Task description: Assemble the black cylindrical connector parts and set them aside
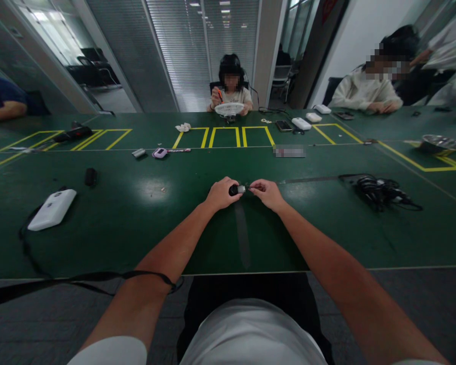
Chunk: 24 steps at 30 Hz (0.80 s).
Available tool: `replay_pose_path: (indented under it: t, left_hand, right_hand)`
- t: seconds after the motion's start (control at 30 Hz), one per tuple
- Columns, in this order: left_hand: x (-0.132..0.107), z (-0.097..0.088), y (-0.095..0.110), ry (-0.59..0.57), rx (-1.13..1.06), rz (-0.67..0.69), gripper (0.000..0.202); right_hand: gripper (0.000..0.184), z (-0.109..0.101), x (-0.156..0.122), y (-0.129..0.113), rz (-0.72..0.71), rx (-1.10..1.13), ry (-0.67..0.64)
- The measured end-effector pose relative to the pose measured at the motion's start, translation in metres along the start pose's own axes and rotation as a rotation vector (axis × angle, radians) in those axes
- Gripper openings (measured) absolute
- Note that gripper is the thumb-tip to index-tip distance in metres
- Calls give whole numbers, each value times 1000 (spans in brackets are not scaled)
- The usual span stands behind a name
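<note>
My left hand (221, 195) is closed around a short black cylinder (233, 190), whose pale grey end (241, 189) points to the right. Just beyond that end, my right hand (266, 193) is closed in a pinch, thumb against fingertips. Something tiny and thin seems to be at those fingertips, too small to name. A narrow gap separates the two hands. Both are low over the green table (197, 233), near its front middle. Most of the cylinder's body is hidden by my left fingers.
A white device (53, 209) with a black strap (79, 278) lies left, beside a small black object (90, 176). Bundled black cable (382, 191) lies right. Further back are a lilac object (160, 153) and yellow tape (224, 129). A person opposite holds a white basket-like object (229, 109).
</note>
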<state>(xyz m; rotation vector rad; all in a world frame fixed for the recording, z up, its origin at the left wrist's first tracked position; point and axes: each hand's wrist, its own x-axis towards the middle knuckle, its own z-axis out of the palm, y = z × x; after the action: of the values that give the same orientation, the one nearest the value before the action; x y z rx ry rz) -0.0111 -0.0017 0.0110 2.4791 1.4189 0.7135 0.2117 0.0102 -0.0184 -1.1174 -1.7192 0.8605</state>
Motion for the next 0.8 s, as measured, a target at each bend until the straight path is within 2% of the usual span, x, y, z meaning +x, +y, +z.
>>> replay_pose_path:
  t: [0.8]
  left_hand:
    - [0, 3, 2, 20, -29, 36, 34]
  right_hand:
    - [14, 2, -2, -2, 0, -101, -21]
